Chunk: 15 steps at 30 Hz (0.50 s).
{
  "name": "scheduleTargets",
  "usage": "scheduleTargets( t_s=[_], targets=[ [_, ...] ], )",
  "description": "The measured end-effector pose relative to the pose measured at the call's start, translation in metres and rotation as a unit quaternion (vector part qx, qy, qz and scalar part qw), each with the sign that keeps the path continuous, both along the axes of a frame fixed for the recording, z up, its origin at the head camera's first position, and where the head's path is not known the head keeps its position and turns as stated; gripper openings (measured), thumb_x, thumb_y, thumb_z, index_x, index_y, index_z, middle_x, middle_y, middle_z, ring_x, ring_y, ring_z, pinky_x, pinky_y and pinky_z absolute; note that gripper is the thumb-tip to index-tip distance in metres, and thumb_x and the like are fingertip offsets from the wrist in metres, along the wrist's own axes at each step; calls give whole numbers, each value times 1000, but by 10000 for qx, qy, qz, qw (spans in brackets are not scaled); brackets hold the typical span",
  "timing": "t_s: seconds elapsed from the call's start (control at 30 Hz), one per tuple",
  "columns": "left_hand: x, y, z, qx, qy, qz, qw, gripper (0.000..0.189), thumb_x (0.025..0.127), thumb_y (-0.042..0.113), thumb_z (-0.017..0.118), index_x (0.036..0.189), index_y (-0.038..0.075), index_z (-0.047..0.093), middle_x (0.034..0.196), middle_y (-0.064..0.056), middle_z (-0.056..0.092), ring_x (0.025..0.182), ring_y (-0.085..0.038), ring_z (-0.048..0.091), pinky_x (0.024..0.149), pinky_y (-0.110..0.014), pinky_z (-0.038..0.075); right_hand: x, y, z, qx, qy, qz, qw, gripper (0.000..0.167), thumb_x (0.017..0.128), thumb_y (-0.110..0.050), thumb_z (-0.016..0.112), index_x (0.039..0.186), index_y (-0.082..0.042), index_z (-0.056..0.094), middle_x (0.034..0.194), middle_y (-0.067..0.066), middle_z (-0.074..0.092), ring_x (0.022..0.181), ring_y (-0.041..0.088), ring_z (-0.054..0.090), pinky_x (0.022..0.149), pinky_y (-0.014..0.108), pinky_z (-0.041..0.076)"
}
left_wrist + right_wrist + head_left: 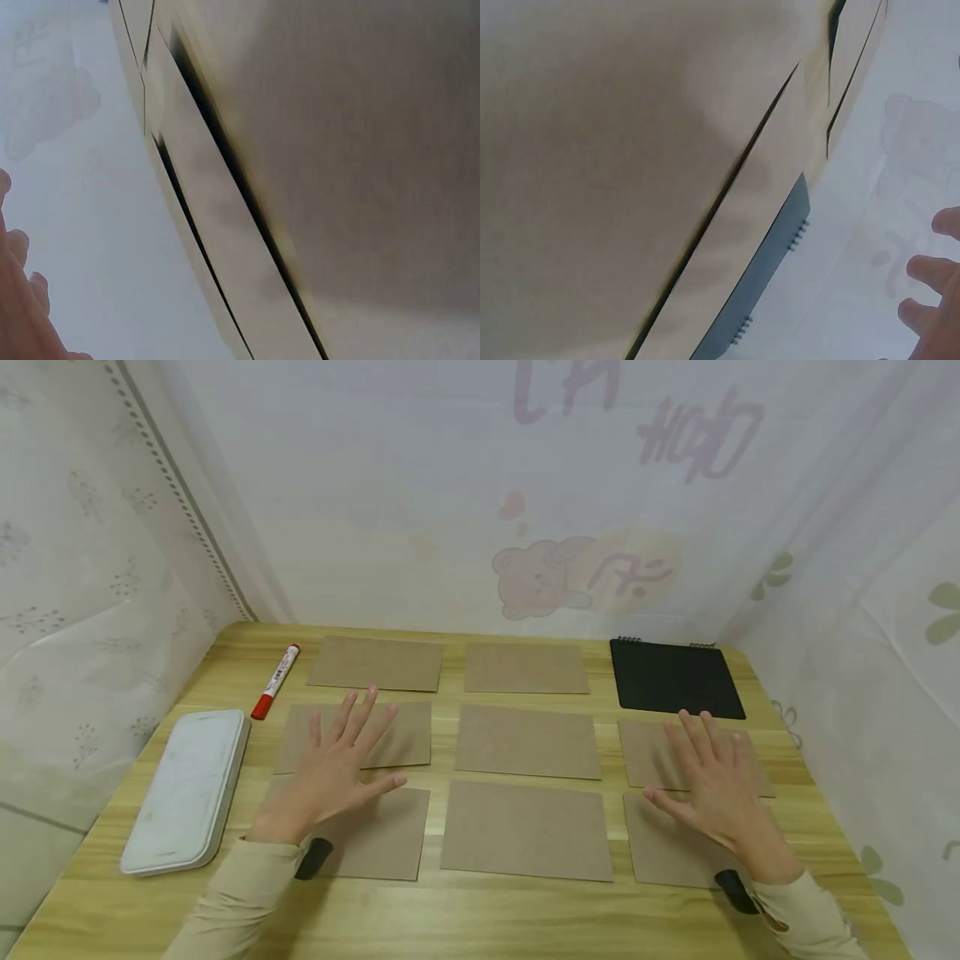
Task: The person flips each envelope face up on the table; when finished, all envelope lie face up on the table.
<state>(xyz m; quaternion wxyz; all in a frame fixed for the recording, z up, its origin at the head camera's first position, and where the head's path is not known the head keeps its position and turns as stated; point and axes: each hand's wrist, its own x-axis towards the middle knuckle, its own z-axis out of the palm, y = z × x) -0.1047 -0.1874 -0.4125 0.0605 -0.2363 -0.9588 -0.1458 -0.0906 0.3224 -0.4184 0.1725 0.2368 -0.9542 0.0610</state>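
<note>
Cardboard sheets (527,831) lie on the table (495,918), probably light, stiff, best pinched by an edge; left hand (333,778) and right hand (720,797) hover over left and right ones, fingers (363,712) spread, empty.

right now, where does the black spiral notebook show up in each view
Head: black notebook right of centre, just beyond the right hand.
Left wrist: cannot tell; only a dark speck at the top edge, too small to identify.
Right wrist: slanted dark strip, just right of centre, running down to the bottom edge.
Shared landmark: the bear print, faint in both wrist views.
</note>
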Motion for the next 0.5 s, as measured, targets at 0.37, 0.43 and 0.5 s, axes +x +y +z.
scheduleTargets(
  t_s=[0.37,0.43,0.5],
  targets=[
    [11,17,2,-63,-13,-218,9997,92,79,62,60,150,25,15,156,0,-5,139,-27,-10,102,-65,-2,10,-20,4,-386,-363,706,9961,94,78,-69,53,144,-6,31,149,15,24,137,38,13,96,71,11],
    [13,19,2,-80,-23,-309,9995,93,78,61,62,150,24,16,156,0,-6,140,-28,-9,101,-66,-2,13,-24,4,-361,-354,848,9951,94,77,-68,56,143,-5,33,149,14,25,137,37,15,98,69,12],
    [16,22,2,-90,-13,-435,9990,93,77,59,64,150,23,18,156,-1,-4,140,-29,-5,100,-67,0,15,-27,5,-313,-395,973,9940,95,75,-66,61,143,-4,34,150,13,25,137,36,15,101,66,11]
  ],
)
